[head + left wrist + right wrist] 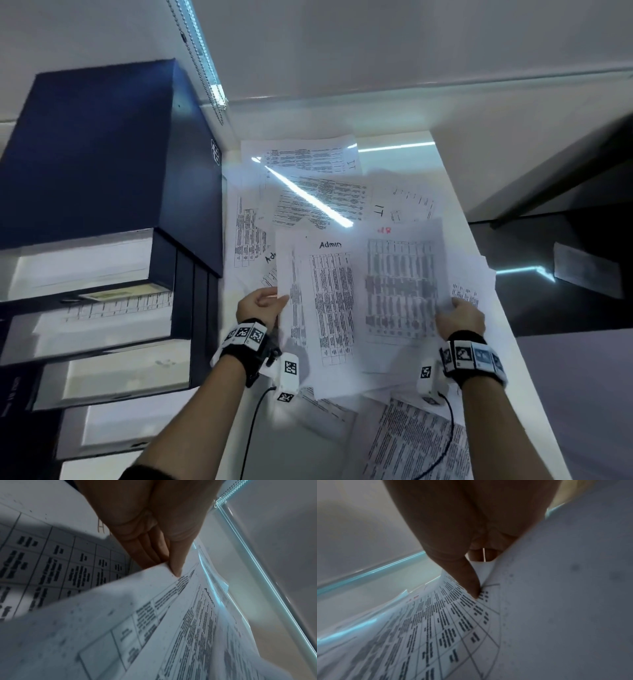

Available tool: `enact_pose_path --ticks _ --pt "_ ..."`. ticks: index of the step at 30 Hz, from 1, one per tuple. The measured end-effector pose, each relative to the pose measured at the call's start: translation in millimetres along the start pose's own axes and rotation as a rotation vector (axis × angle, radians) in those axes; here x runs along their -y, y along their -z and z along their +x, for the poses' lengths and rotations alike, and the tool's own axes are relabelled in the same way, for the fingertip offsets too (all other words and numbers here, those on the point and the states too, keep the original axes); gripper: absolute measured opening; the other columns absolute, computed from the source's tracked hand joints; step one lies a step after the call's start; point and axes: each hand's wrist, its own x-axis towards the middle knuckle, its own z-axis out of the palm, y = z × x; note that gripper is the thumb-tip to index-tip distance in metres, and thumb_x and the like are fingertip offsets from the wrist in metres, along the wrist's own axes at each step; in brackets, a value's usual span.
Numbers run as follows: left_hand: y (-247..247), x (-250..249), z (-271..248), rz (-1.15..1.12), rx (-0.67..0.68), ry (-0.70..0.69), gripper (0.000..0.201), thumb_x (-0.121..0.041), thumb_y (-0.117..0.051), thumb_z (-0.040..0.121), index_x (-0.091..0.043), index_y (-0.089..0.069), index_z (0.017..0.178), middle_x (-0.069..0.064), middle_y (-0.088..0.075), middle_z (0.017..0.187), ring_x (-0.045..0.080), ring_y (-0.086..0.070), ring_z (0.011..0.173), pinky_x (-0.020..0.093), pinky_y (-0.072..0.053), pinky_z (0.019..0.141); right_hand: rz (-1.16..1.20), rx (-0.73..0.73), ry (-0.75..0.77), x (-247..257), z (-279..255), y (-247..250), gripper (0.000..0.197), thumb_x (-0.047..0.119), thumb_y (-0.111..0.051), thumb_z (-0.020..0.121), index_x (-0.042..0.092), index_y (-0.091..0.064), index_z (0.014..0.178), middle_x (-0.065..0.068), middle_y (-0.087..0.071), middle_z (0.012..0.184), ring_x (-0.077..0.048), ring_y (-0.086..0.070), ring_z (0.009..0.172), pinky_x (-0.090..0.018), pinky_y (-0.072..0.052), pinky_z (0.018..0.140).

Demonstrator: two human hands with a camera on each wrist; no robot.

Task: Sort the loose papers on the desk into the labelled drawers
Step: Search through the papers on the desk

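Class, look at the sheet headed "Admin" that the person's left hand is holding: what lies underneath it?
Under the Admin sheet, held by the left hand, more printed papers show at its edges, lying on the white desk. Whatever lies directly beneath it is covered.

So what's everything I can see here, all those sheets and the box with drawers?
Admin sheet: one, white, printed table, held up at its left edge.
Red-marked sheet: one, white, held up at its right edge, beside the Admin sheet.
Loose papers: many, white, scattered over the desk; two marked IT.
Drawer unit: one, dark blue, left of the papers, several drawers pulled open.
Desk: one, white.
Wrist bands: two, black with square tags.
Left hand: grips the Admin sheet.
Right hand: grips the red-marked sheet.
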Motion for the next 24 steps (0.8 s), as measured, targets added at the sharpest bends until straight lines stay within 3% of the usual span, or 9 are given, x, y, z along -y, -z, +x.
enact_pose_path --ticks 2,5,7,9,11,14,18,20,24 --pt "-0.2 0.6 2.4 0.006 -0.045 0.022 0.029 -0.017 -0.08 0.079 -0.012 -0.07 0.106 -0.008 -0.053 0.061 0.015 -0.056 0.066 0.03 -0.054 0.083 -0.02 -0.009 -0.007 -0.8 -1.3 3.1 0.024 0.015 -0.059 0.091 0.006 -0.067 0.112 -0.02 -0.067 0.11 -0.036 -0.061 0.101 -0.036 -0.048 0.092" --pt "-13.1 -1.5 -10.5 0.106 0.114 -0.005 0.032 -0.031 -0.078 0.081 -0.013 -0.068 0.106 -0.002 -0.069 0.086 0.023 -0.066 0.084 0.035 -0.055 0.084 -0.008 0.056 0.092 2.8 -9.0 -6.7 0.023 0.026 -0.061 0.091 0.005 -0.068 0.097 -0.017 -0.07 0.097 -0.032 -0.064 0.09 -0.037 -0.053 0.084" --pt "-24.3 -3.0 -24.2 0.146 0.201 -0.045 0.028 -0.025 -0.079 0.08 -0.014 -0.069 0.104 0.003 -0.074 0.098 0.024 -0.069 0.088 0.034 -0.057 0.081 0.003 0.096 0.154 7.4 -18.0 -14.4 0.023 0.025 -0.063 0.088 0.003 -0.069 0.086 -0.015 -0.07 0.085 -0.03 -0.065 0.078 -0.038 -0.057 0.075" --pt "-30.7 -3.1 -32.2 0.185 0.175 -0.076 0.029 -0.016 -0.078 0.081 -0.014 -0.068 0.108 0.005 -0.074 0.105 0.021 -0.069 0.088 0.027 -0.054 0.08 -0.012 0.078 0.172 9.5 -24.2 -15.8 0.019 0.018 -0.061 0.087 0.0 -0.067 0.083 -0.017 -0.068 0.083 -0.031 -0.063 0.074 -0.037 -0.054 0.07" --pt "-29.0 -7.2 -34.7 0.211 0.076 -0.08 0.044 -0.01 -0.077 0.078 -0.015 -0.062 0.119 0.007 -0.069 0.115 0.021 -0.066 0.094 0.026 -0.051 0.083 -0.021 -0.033 0.19 11.7 -26.6 -4.5 0.013 0.011 -0.057 0.089 0.001 -0.064 0.086 -0.019 -0.068 0.083 -0.03 -0.056 0.069 -0.032 -0.046 0.065" --pt "-14.7 -25.6 -30.9 0.287 -0.063 -0.085 0.072 -0.013 -0.079 0.075 -0.017 -0.045 0.138 0.014 -0.044 0.133 0.032 -0.054 0.116 0.039 -0.045 0.103 0.051 -0.296 0.39 21.3 -26.7 29.3 0.011 0.005 -0.056 0.091 0.008 -0.064 0.099 -0.02 -0.068 0.082 -0.036 -0.062 0.072 -0.032 -0.045 0.068" --pt "9.0 -66.2 -45.5 0.155 0.09 -0.219 0.08 -0.041 -0.077 0.079 -0.021 -0.037 0.146 0.008 -0.039 0.145 0.023 -0.044 0.131 0.04 -0.038 0.111 0.304 -0.427 0.662 64.0 -51.1 72.2 0.016 0.015 -0.059 0.094 0.009 -0.064 0.108 -0.01 -0.067 0.082 -0.027 -0.06 0.07 -0.036 -0.05 0.068" --pt "21.8 -91.8 -67.2 -0.031 0.231 -0.251 0.083 -0.053 -0.07 0.08 -0.025 -0.033 0.148 0.003 -0.042 0.147 0.017 -0.043 0.133 0.038 -0.039 0.11 0.464 -0.349 0.781 91.5 -76.6 84.1 0.018 0.016 -0.062 0.094 0.01 -0.063 0.111 0.0 -0.064 0.088 -0.023 -0.062 0.076 -0.04 -0.055 0.07" --pt "61.8 -117.5 -100.7 -0.218 0.387 -0.312 0.089 -0.065 -0.061 0.074 -0.029 -0.031 0.149 0.001 -0.048 0.143 0.01 -0.05 0.125 0.026 -0.038 0.102 0.702 0.015 0.907 131.6 -134.5 82.5 0.026 0.011 -0.062 0.094 0.01 -0.057 0.12 -0.005 -0.069 0.104 -0.019 -0.069 0.09 -0.033 -0.058 0.08"
